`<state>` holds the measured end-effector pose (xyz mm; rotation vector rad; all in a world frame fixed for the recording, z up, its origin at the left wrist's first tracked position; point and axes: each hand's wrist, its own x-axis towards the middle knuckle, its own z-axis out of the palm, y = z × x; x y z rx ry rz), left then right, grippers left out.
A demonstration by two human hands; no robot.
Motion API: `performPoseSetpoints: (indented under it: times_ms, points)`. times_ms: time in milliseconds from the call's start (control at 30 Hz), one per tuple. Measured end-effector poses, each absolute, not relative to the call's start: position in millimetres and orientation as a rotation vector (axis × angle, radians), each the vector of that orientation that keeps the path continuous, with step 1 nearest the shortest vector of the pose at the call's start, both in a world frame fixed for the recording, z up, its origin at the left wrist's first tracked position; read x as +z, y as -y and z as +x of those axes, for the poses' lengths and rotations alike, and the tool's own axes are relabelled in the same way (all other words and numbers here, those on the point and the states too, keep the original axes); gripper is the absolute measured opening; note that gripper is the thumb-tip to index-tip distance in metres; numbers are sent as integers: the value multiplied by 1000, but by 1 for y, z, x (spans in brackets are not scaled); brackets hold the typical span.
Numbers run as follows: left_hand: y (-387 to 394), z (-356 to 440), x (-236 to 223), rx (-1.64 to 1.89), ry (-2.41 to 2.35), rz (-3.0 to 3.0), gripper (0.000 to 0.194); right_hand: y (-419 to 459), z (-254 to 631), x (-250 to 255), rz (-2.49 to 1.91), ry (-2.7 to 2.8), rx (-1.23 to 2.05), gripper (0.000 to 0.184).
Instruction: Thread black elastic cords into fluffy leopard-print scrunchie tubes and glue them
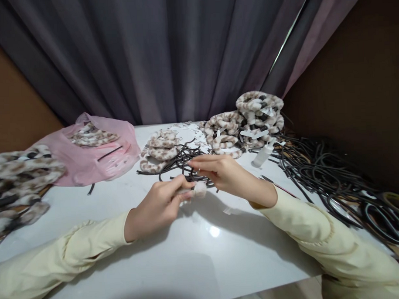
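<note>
My left hand (158, 204) is closed in a pinch, thumb and index finger gripping a small white fluffy piece (200, 189) that sticks out to the right of the fingertips. Just above and to the right, my right hand (221, 170) has its fingers bent together over a heap of black cords (177, 161). What its fingertips hold, if anything, is too small to make out. Behind the cords lie furry brown-and-white rings (163, 146).
A pink plastic bag (121, 163) and furry pieces (26, 173) lie left. Furry rings (260, 106) are stacked at the back right, near a small clear bottle (262, 156). Black cords (324, 175) and scissors (382, 224) cover the right side. A curtain (150, 59) hangs behind the white table (190, 263).
</note>
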<state>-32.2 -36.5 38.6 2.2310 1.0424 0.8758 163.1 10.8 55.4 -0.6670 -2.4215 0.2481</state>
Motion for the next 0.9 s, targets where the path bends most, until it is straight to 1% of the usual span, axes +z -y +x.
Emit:
performPoseSetpoints:
  times_ms: [100, 133, 200, 267, 333, 400, 467, 533, 600, 700, 900]
  points:
    - [27, -31, 47, 780, -1153, 1780, 12, 0, 161, 60, -894, 2236, 130, 36]
    - [24, -31, 49, 762, -1156, 1670, 15, 6, 160, 63, -939, 2213, 169, 35]
    - [18, -33, 52, 743, -1129, 1470, 18, 20, 158, 70, -1010, 2247, 366, 36]
    - [12, -34, 52, 752, -1063, 1275, 15, 31, 155, 72, -1067, 2324, 572, 40]
    - [7, -36, 51, 767, -999, 1125, 11, 36, 152, 69, -1085, 2376, 702, 43]
    - [3, -37, 48, 777, -947, 1047, 12, 36, 149, 62, -1062, 2380, 784, 47]
    - [-1, -38, 46, 797, -915, 1000, 14, 33, 146, 52, -1041, 2365, 841, 54]
    - [-2, -39, 46, 819, -905, 962, 13, 29, 143, 43, -1042, 2370, 869, 63]
    - [-3, -39, 48, 833, -908, 935, 12, 26, 140, 37, -1063, 2373, 883, 68]
    - [-2, -39, 51, 840, -893, 877, 14, 23, 138, 33, -1083, 2316, 929, 68]
    - [-5, -40, 55, 817, -894, 698, 15, 14, 137, 29, -1128, 2189, 961, 58]
